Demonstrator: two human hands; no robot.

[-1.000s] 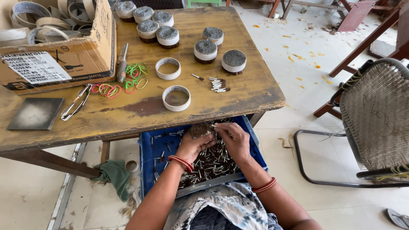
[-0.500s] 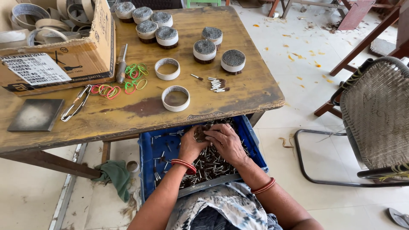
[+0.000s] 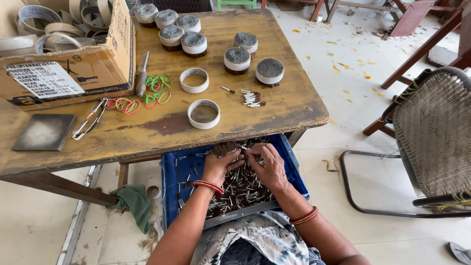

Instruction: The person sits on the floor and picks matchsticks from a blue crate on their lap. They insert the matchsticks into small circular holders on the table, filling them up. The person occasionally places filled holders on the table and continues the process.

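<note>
Both forearms are stretched forward and down. The left hand (image 3: 219, 166) and right hand (image 3: 265, 164) are brought close together — fingers curled, palms down — with red bangles worn at both wrists.

Seven filled rings (image 3: 237, 59), two empty rings (image 3: 203, 114), one cardboard box (image 3: 68, 73), one blue crate (image 3: 179, 172).

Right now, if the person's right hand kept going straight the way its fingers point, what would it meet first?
The right hand points up-left toward the bundle of small sticks gripped by the left hand. It would probably meet that bundle first, then the wooden table's edge; depth is unclear.
</note>
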